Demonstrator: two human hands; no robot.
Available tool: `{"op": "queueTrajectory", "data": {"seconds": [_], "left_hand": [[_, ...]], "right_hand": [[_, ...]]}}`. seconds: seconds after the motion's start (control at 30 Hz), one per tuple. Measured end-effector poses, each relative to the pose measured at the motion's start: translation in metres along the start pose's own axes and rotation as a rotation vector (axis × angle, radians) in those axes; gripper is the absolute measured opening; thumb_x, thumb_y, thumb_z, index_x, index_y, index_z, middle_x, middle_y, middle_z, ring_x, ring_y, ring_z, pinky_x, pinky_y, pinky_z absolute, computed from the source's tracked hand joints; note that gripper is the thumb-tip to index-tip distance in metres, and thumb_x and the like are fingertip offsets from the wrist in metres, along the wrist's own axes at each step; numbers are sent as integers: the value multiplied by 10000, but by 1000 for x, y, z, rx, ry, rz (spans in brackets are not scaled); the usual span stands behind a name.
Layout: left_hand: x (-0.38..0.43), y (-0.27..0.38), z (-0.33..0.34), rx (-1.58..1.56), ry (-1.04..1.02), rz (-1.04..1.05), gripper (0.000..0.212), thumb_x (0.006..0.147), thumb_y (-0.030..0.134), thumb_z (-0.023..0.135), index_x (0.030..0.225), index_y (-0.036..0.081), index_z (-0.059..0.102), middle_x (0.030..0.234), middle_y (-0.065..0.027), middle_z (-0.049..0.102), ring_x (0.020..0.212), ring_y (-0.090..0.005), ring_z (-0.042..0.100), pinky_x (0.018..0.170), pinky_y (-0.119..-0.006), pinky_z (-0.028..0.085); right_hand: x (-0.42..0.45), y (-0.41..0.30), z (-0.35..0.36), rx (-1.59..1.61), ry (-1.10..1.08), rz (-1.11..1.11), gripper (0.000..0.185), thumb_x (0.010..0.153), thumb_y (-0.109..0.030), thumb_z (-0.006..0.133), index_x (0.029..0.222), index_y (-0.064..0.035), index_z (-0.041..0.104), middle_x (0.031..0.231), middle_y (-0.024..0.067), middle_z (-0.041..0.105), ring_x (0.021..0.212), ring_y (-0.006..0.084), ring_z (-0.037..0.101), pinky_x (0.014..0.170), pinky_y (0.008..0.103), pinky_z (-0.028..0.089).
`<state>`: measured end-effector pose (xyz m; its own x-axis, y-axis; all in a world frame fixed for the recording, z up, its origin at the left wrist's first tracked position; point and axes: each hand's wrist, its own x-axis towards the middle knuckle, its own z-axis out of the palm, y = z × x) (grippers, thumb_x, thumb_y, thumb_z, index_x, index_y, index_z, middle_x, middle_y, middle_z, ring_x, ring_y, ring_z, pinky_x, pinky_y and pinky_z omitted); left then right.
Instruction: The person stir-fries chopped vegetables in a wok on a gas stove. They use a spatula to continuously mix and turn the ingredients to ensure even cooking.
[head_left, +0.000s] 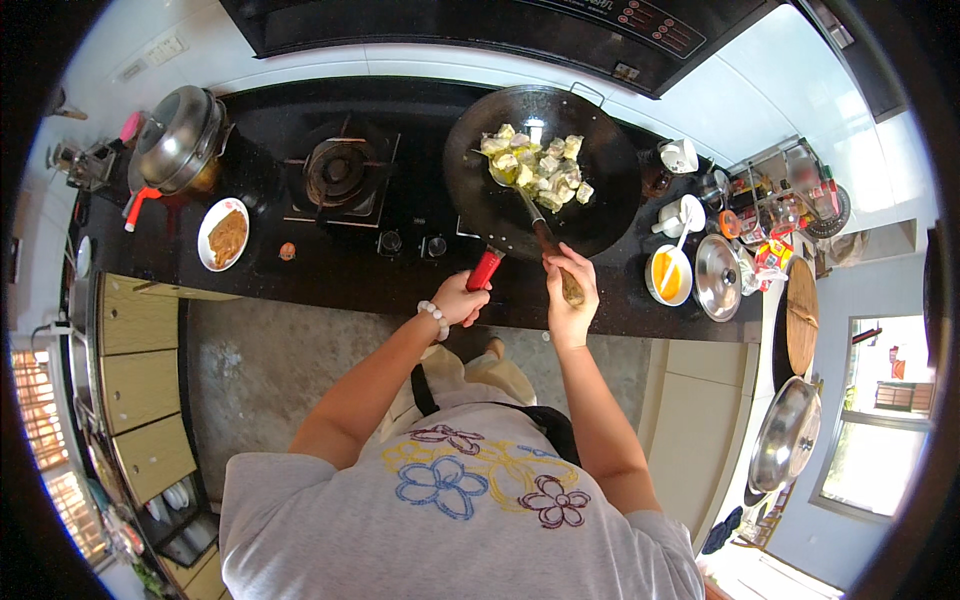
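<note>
A large dark wok (607, 217) sits over the right side of the cooktop. My left hand (456, 298) is closed around its red handle (486, 270). In my right hand (574, 300) is the wooden handle of a spatula or ladle (545, 238), which slants down into the wok. Its metal head lies partly hidden among pale, yellowish chunks of food (551, 169). These chunks are heaped toward the far side of the wok, and I cannot tell exactly what they are.
Left of the wok is a bare gas burner (339, 171). A plate of brown sliced food (226, 234) and a lidded steel pot (178, 142) stand farther left. To the right are a bowl of orange-yellow liquid (667, 276), a metal lid (720, 277) and a condiment rack (780, 187). A range hood (465, 30) overhangs the back.
</note>
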<state>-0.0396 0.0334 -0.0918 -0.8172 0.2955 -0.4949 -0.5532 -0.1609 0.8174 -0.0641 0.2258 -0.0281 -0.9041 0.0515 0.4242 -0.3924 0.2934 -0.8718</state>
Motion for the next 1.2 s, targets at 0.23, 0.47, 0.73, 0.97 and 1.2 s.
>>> {"op": "queueTrajectory", "data": {"seconds": [0.23,0.47,0.73,0.97,1.2], "left_hand": [[-2,2,2,7,5,2,246,808,42,541,1047,31,487,598,-9,448,391,-119,440,378,-292,367],[0,-1,1,8,13,-4,238,802,48,546,1032,27,488,598,-11,456,380,-117,431,372,-289,369],[0,-2,2,23,32,12,249,807,58,546,1047,14,490,615,-15,470,394,-114,447,374,-283,377],[0,-1,1,34,25,17,246,808,60,548,1043,11,494,610,-14,471,394,-113,452,378,-279,380],[0,0,1,29,26,8,245,806,49,541,1042,8,489,600,-13,460,391,-118,454,379,-288,373]], "right_hand": [[-17,-25,-24,-4,-49,-14,115,820,72,611,917,17,635,1104,179,585,997,267,604,872,369,526],[-5,-47,-46,-149,-132,-173,141,755,41,662,884,-17,660,1118,183,623,936,266,636,826,350,504],[22,-48,-79,-336,-257,-271,163,736,67,659,871,-25,661,1151,159,612,944,271,640,812,328,516],[24,-42,-77,-333,-326,-247,177,727,85,659,869,-21,659,1154,156,606,998,280,627,850,328,500],[25,-47,-82,-514,-507,-407,268,648,87,700,874,-46,647,1172,143,592,1049,323,613,841,358,523]]}}
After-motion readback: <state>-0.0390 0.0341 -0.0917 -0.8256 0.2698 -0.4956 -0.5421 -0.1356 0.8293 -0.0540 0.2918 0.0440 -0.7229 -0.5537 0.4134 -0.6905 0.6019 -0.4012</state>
